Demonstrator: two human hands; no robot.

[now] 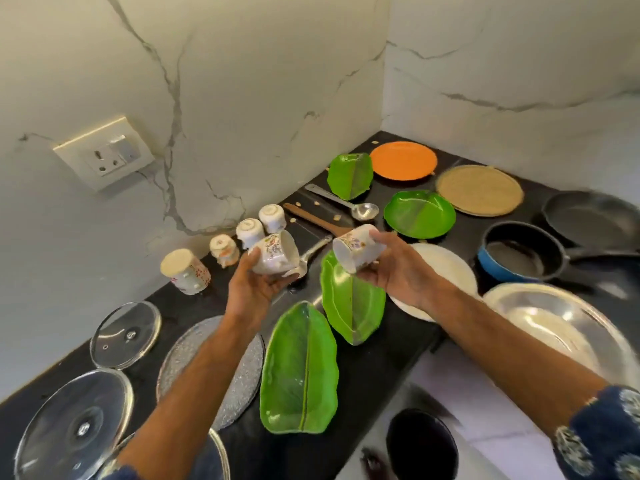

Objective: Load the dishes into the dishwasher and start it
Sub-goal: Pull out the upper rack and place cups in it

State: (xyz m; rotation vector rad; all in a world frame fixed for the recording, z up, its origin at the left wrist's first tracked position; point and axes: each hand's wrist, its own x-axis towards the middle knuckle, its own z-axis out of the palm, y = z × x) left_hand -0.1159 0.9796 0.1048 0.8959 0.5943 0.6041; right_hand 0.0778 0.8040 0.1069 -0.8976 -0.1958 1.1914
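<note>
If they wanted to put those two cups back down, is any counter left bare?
Some. Dark counter shows between the upturned cups at the wall and the glass lid, and a strip along the front edge beside the long green leaf plate. The right side is crowded with pans.

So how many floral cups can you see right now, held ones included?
6. One in the left hand, cup; one in the right hand, cup; four upside down along the wall. More could be out of view.
</note>
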